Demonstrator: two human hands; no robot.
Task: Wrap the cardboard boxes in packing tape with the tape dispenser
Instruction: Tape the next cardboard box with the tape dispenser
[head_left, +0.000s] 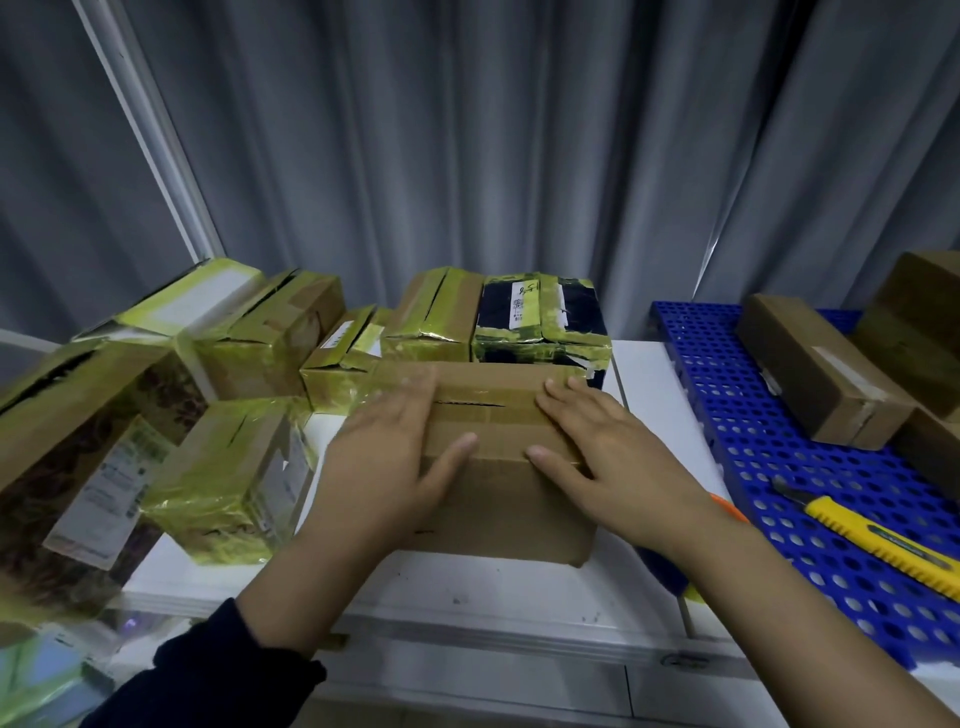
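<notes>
Pressing down on a plain brown cardboard box (498, 514), both hands lie flat with fingers straight and slightly spread. The left hand (395, 457) covers the box's top left edge and the right hand (613, 457) its top right, thumbs pointing toward each other below the taped seam. Neither grip closes round anything. The box sits on the white surface (467, 587), just in front of yellow-taped cardboard boxes (431, 317). A yellow utility knife (883, 540) lies on the blue perforated panel (753, 405) to the right.
</notes>
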